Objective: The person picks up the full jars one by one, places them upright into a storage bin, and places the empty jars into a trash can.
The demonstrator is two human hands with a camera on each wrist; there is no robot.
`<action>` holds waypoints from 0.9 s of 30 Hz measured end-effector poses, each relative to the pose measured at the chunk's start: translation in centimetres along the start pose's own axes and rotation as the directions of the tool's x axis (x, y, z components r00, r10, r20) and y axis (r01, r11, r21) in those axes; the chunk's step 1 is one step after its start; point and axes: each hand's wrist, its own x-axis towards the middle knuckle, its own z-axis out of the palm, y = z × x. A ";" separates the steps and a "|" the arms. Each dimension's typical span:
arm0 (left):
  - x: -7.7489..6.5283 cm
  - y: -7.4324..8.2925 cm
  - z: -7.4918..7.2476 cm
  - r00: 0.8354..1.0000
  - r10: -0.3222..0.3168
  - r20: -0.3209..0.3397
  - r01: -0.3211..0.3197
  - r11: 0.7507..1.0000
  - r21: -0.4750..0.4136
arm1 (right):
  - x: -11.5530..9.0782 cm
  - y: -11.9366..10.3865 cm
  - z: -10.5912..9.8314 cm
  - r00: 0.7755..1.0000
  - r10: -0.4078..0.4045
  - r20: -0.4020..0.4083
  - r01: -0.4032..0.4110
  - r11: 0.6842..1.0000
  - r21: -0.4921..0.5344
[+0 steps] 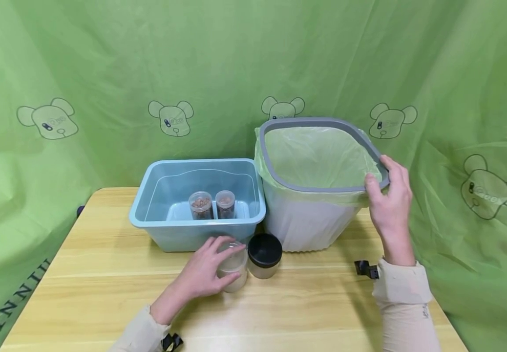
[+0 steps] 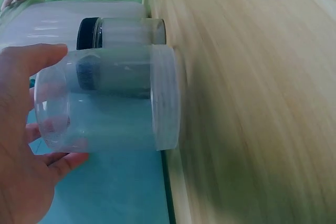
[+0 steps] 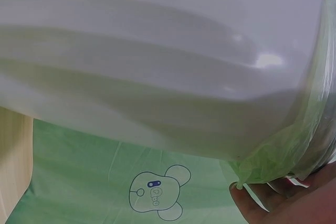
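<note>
My left hand (image 1: 207,271) is round the upper part of a clear plastic jar (image 2: 113,103), thumb on one side and fingers on the other. This jar stands upright on the table in front of the blue tub. Beside it is a second clear jar with a black lid (image 1: 264,250). My right hand (image 1: 390,200) grips the near right corner of the grey rim (image 1: 319,188) on a white trash bin (image 1: 308,222), thumb over the inner edge. A pale green bag (image 3: 273,156) lines the bin and folds down over its outside, partly hiding my right fingers in the right wrist view.
The light blue tub (image 1: 194,223) stands left of the bin, touching or very close to it. Inside it are two small clear jars (image 1: 201,206) with brown pieces in them. A green curtain (image 1: 218,58) hangs behind the wooden table (image 1: 306,313).
</note>
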 end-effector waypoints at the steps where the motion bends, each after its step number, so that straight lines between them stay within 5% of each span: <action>1: 0.0 0.0 0.0 1.000 0.002 -0.003 -0.002 1.000 -0.005 | 0.0 0.0 0.0 1.000 0.000 0.001 0.000 1.000 0.001; 10: 0.2 1.1 -1.6 0.997 0.053 -0.048 -0.055 0.998 -0.038 | -0.1 -0.1 0.0 1.000 -0.010 0.001 0.010 1.000 0.010; 18: 1.3 2.5 -5.3 0.985 0.127 -0.116 -0.134 0.990 -0.054 | -0.1 -0.1 0.0 1.000 -0.020 -0.009 0.020 1.000 0.018; 27: 2.7 2.7 -10.0 0.939 0.166 -0.300 -0.202 0.975 -0.093 | -0.1 0.0 0.1 1.000 -0.022 -0.012 0.022 1.000 0.021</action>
